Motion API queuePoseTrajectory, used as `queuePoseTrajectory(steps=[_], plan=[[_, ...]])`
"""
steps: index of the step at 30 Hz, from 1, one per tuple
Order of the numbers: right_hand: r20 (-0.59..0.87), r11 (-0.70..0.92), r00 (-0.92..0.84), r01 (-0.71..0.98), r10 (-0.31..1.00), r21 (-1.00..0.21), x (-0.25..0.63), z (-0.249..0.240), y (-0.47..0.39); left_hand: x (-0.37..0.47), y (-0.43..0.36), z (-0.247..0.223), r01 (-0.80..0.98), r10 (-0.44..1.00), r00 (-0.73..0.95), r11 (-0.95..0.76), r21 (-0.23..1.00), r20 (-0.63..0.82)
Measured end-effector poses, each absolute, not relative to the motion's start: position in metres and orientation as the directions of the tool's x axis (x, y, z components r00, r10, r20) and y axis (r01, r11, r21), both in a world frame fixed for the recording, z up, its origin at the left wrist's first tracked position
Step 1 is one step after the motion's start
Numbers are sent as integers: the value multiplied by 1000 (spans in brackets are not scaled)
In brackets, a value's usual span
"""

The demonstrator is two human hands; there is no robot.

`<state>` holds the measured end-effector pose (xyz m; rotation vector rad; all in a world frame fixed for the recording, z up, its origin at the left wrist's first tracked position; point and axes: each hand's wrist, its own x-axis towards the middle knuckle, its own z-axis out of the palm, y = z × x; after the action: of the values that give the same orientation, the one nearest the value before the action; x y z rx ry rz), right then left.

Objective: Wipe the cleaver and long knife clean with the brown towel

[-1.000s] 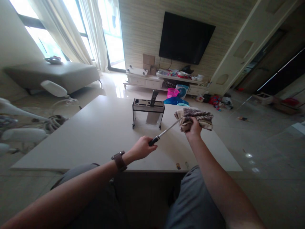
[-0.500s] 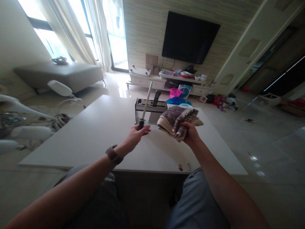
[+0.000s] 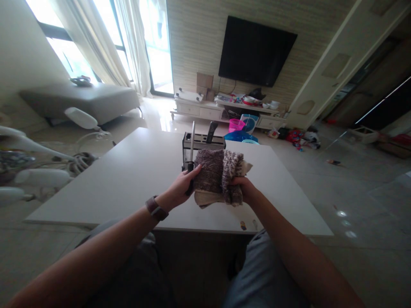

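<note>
Head view: in the left hand [image 3: 181, 184], curled closed round a black handle, a slim pale rod [image 3: 192, 143] – close to upright, tip showing above the top edge of the holder behind; perhaps a sharpening steel, to judge from so dim and small a view. Left thumb laid over the near left side of a folded cloth [image 3: 209, 171], brown with cream edges. At the cloth's other end, the right hand [image 3: 247, 188], closed in a pinch on the folds: thumb on top, remaining fingers hidden underneath. Cloth held up over the white desk [image 3: 138, 175], between both hands.

Behind the cloth, on the desk, a metal-topped holder [image 3: 201, 138], front largely covered by cloth and left hand; from a slot on top, one black knife handle [image 3: 212, 131], with any blade below out of sight. Near the desk's close edge, two little patches [image 3: 243, 225], too small to identify. Past the far edge, a pink basket [image 3: 236, 125] and a blue object [image 3: 239, 136] – lower part cut off by the desk.
</note>
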<state>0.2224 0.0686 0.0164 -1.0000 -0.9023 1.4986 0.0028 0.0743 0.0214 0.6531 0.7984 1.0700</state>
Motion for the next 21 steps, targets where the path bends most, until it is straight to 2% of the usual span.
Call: queuePoseTrajectory(steps=[3,8,10,12,14,16,17,19,21], plan=[[-209,-269,-209,-326,955,-906,221,16,69,4,74,22,-516,932,259,355,780,-253],[-248,-324,-262,-309,933,-894,219,17,72,3,77,20,-532,959,151,282,798,-239],[-240,-307,-240,-299,941,-903,218,16,77,1,79,19,-537,972,87,230,811,-219],[-206,-229,-109,-291,972,-929,219,14,85,-2,80,18,-524,983,27,171,834,-184],[-129,-94,143,-229,981,-969,222,11,92,-4,81,17,-489,989,-17,121,864,-148],[42,75,380,-74,924,-994,226,11,95,-4,80,17,-438,991,-45,92,894,-124],[155,158,436,30,886,-987,227,12,94,-4,79,16,-409,992,-47,90,908,-120],[355,291,396,214,847,-933,225,16,86,-1,75,15,-339,993,-34,94,936,-112],[453,373,233,318,860,-872,215,21,74,4,69,13,-262,996,-13,80,962,-86]])
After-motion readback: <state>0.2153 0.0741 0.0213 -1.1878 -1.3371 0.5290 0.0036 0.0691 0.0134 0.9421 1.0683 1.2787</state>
